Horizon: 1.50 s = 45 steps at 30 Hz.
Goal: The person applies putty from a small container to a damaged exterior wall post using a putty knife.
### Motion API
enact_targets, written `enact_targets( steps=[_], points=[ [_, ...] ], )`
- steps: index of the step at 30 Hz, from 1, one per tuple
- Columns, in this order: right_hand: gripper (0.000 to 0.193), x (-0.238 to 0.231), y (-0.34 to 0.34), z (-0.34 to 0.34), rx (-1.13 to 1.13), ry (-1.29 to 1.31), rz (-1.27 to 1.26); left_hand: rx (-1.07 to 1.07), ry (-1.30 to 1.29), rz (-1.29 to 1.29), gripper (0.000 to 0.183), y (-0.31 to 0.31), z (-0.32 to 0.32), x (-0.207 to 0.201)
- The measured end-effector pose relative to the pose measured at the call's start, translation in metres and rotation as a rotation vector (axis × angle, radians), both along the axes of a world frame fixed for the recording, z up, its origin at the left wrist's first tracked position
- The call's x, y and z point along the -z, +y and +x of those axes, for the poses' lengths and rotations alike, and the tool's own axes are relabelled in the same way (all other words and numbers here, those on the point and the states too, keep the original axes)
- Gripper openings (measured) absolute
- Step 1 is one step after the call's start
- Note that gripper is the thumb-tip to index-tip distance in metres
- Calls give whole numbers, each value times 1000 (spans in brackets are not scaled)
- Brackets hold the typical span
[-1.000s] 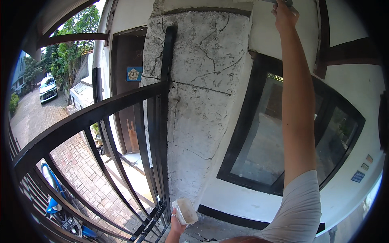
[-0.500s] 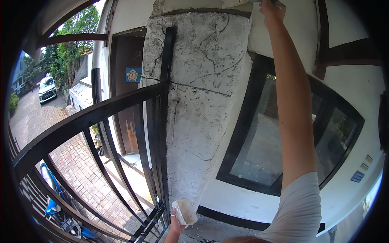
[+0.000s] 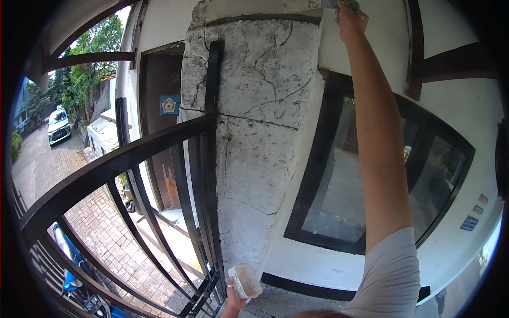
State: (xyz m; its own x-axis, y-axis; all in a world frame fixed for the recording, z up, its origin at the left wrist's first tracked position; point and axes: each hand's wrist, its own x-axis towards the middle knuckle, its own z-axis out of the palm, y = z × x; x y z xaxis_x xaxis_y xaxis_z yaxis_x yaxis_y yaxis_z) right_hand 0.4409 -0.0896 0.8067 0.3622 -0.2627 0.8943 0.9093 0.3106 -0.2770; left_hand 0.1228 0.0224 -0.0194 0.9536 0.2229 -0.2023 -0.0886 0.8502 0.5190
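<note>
High above me, my right hand [image 3: 351, 24] is closed around the dark handle of a putty knife [image 3: 330, 3]. Its grey blade points left, against or close to the top of the wall; the upper picture edge cuts it off, so contact is hard to tell. Down low, my left hand [image 3: 233, 300] grips a small white rectangular tub [image 3: 246, 281] by its side. A pale beige-grey layer covers the tub's inside. Between the hands stands a column of rough, cracked white plaster [image 3: 260, 111], with a ledge near its top.
A black metal railing [image 3: 119, 153] runs along my left, its post against the column. To the right is a dark-framed window [image 3: 313, 159] behind my raised arm. Beyond the railing are a brown door [image 3: 159, 79], a paved lane, a blue motorcycle [image 3: 71, 280] and a white car [image 3: 59, 126].
The view has shifted slightly. My right hand has moved a little left and down with the putty knife, showing more of it. The tub sits slightly lower and further right in the picture.
</note>
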Motion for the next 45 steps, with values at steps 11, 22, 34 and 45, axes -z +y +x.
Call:
enact_targets(
  steps=[11,22,34,45],
  points=[
    [23,-20,1,13,-131,-133,30,-16,-13,-11,71,5,-7,9],
    [17,5,-19,-5,-317,-143,123,-41,-17,-29,71,11,-5,16],
    [12,38,-16,-29,-152,-218,172,-56,-41,-34,72,13,-7,10],
    [18,23,-57,-19,-66,-93,295,-14,-36,-37,71,11,-2,1]
  ],
)
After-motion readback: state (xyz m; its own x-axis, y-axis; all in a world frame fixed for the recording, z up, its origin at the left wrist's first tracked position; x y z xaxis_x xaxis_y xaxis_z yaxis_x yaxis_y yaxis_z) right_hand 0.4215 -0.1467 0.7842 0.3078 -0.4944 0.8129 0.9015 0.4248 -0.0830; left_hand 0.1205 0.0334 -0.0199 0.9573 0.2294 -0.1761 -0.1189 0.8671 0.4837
